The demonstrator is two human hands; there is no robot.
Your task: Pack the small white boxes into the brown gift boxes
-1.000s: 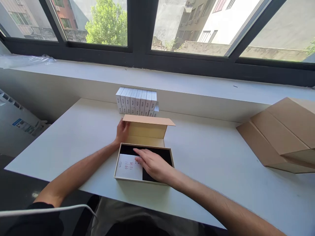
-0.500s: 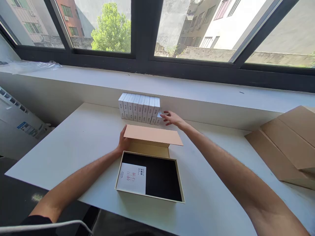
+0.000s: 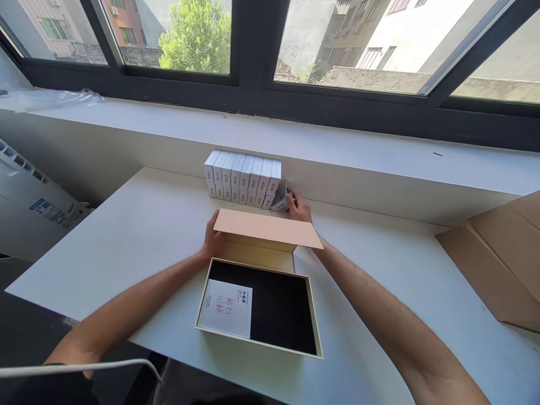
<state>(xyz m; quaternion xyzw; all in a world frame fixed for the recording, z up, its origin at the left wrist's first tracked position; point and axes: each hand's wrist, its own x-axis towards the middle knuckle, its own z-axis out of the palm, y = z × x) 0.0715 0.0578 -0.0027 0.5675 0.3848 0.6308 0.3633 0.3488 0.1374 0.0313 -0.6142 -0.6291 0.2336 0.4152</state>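
An open box [image 3: 316, 320] with a black interior stands near the front of the white table, and a white printed packet [image 3: 226, 308] lies in its left part. My left hand [image 3: 213, 237] grips the left end of the box's raised tan lid [image 3: 268, 228]; its fingertips are partly behind the lid. Small white boxes [image 3: 242, 174] stand in two stacked rows against the wall under the windowsill. At their right end, my right hand [image 3: 298, 207] is closed on a small box [image 3: 280, 197], which tilts to the right.
Brown cardboard [image 3: 502, 259] stands on the table's right side. Clear plastic [image 3: 54, 100] lies on the left of the windowsill [image 3: 177, 124]. A white appliance [image 3: 37, 197] is beyond the table's left edge. A white cable [image 3: 84, 367] crosses the lower left.
My right hand has closed on the end small box, which now leans away from the row. The left hand keeps its hold on the lid. The view has shifted slightly.
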